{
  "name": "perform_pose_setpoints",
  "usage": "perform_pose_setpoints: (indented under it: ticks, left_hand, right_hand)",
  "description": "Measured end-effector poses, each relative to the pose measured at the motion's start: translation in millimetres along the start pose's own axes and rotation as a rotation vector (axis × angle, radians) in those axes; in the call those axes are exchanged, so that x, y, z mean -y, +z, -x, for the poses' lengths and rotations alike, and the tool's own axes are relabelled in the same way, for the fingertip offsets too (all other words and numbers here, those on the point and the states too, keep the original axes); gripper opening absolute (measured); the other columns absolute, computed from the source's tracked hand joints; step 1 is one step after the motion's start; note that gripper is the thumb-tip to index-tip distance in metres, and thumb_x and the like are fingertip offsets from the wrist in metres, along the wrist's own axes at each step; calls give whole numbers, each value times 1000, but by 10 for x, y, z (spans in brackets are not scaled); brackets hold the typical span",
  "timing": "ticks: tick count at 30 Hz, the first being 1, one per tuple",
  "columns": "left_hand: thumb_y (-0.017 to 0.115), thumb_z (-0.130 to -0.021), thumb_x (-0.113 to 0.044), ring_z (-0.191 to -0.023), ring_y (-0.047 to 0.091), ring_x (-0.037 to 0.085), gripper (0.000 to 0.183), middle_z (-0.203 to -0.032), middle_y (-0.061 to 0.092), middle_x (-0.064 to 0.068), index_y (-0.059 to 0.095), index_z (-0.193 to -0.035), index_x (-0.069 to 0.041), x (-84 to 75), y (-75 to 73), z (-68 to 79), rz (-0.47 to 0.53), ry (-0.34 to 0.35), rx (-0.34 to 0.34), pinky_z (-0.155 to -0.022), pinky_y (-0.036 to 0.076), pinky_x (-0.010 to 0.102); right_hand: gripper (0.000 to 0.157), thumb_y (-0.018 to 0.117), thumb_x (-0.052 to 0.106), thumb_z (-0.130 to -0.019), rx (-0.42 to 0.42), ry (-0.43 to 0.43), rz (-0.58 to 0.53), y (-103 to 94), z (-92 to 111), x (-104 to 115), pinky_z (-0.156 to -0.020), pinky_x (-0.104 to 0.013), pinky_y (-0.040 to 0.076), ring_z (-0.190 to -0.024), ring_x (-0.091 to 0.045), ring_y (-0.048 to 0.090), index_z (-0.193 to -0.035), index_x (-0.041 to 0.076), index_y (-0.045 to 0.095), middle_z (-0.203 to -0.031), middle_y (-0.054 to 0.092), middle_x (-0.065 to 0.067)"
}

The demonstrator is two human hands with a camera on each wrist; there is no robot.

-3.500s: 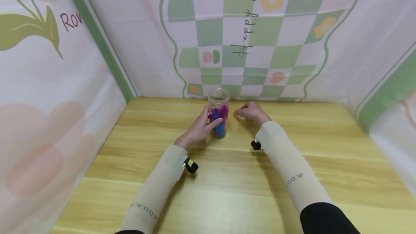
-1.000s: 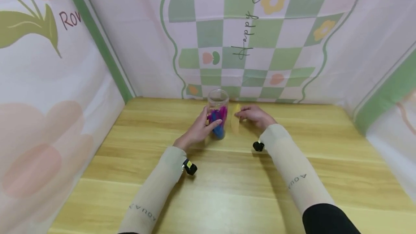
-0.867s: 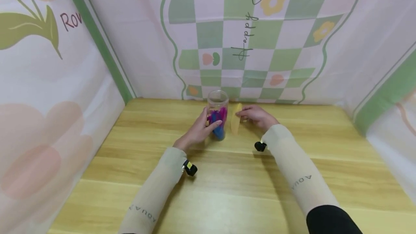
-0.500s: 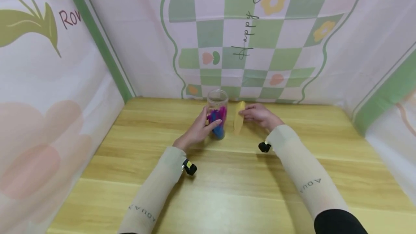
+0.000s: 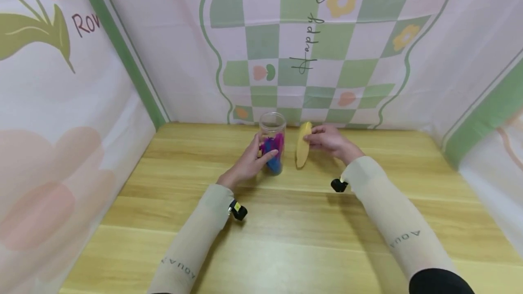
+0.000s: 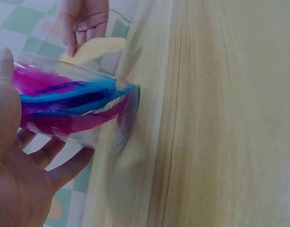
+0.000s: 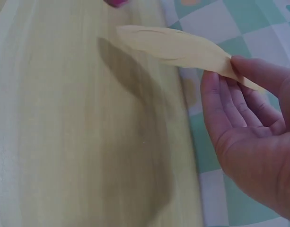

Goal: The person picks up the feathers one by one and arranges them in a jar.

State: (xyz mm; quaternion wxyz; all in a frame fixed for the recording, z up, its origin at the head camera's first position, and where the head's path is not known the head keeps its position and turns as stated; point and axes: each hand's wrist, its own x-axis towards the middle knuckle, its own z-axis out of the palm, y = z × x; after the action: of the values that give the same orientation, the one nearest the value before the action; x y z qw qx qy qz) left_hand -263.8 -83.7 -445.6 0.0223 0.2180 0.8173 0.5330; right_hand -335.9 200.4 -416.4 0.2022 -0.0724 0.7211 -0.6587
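A clear glass jar [image 5: 272, 124] stands upright near the back of the wooden table. Inside it are magenta, blue and purple feathers [image 6: 74, 97]. My left hand [image 5: 248, 161] grips the jar from its left side, thumb in front and fingers round behind. To the right of the jar, a yellow feather [image 5: 303, 146] is pinched by its upper end between the thumb and fingers of my right hand [image 5: 328, 141]. In the right wrist view the yellow feather [image 7: 182, 49] hangs above the table and casts a shadow, apart from the jar.
The wooden table [image 5: 269, 239] extends toward me in front of both hands. Behind its back edge hangs a cloth [image 5: 302, 49] with green checks and flowers. Printed cloth also hangs at the left and right. A small black camera sits at each wrist.
My right hand has moved right, away from the jar, taking the pinched yellow feather along. The feather appears slightly higher now. My left hand still holds the jar in about the same spot.
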Motion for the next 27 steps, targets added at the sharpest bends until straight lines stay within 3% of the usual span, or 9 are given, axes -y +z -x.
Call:
perform_pose_setpoints:
  ticks: [11, 27]
  left_hand:
    - [56, -105, -40, -139, 47, 32, 62, -147, 46, 13, 23, -154, -18, -22, 5, 3, 10, 8, 8, -114, 41, 52]
    - [56, -106, -40, -141, 45, 32, 64, -148, 45, 13, 21, -156, -18, -18, -12, 5, -3, -1, 11, -115, 39, 53]
  right_hand:
    - [31, 62, -3, -98, -27, -55, 82, 41, 101, 208, -87, -31, 60, -84, -15, 72, -123, -18, 52, -95, 70, -5]
    - [31, 69, 3, -97, -72, -126, 175, 82, 196, 451, -86, -31, 60, -87, -15, 72, -120, -13, 57, -96, 73, -4]
